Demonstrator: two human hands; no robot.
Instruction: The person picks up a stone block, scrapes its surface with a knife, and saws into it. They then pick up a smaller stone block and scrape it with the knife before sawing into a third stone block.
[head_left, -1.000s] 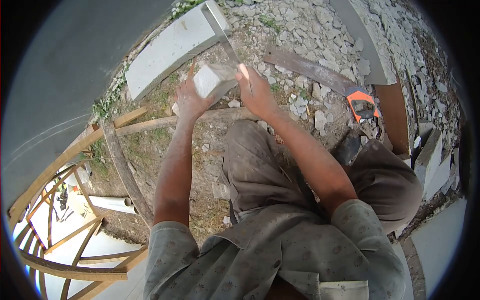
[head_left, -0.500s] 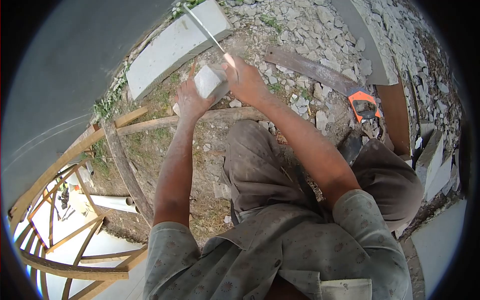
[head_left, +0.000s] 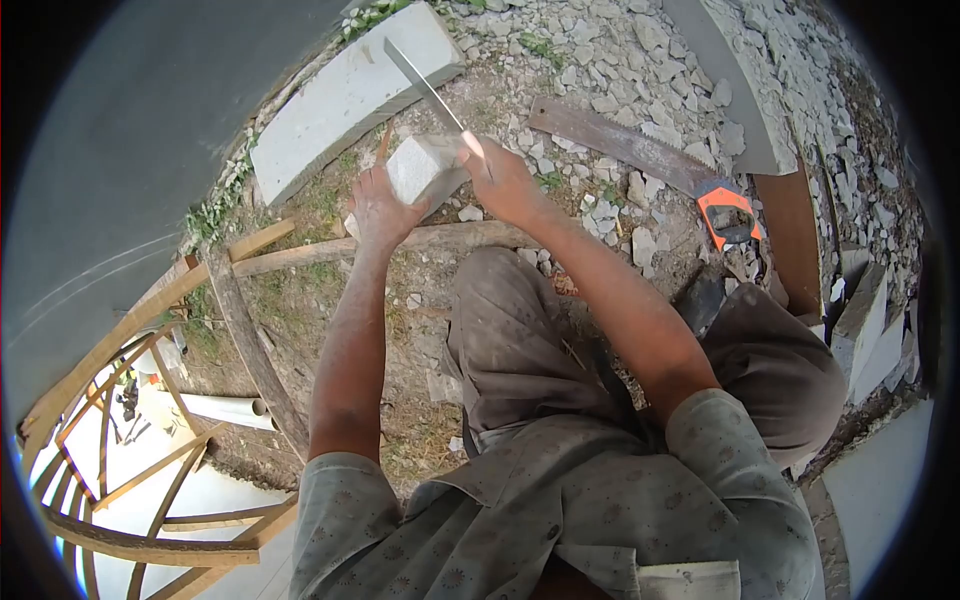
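Note:
My right hand (head_left: 508, 187) is closed around the pale handle of a long-bladed knife (head_left: 428, 92), its blade pointing up and to the left. Just left of that fist is a small light-grey block (head_left: 416, 170). My left hand (head_left: 382, 207) grips this block from its left and near side, thumb and fingers spread against it. Behind, the blade overlaps a long pale block (head_left: 340, 105) lying on the ground. A thin reddish-brown strip (head_left: 385, 140) stands beside the small block.
A handsaw (head_left: 630, 148) with an orange handle lies on broken stone chips (head_left: 640, 60) to the right. Wooden poles (head_left: 400, 240) cross the ground before my knees. Timber framing (head_left: 150, 545) fills the lower left. A grey wall (head_left: 150, 130) rises at left.
The knife and my right hand have shifted slightly right and down, and the blade now shows more of its flat side. My left hand stays on the small block.

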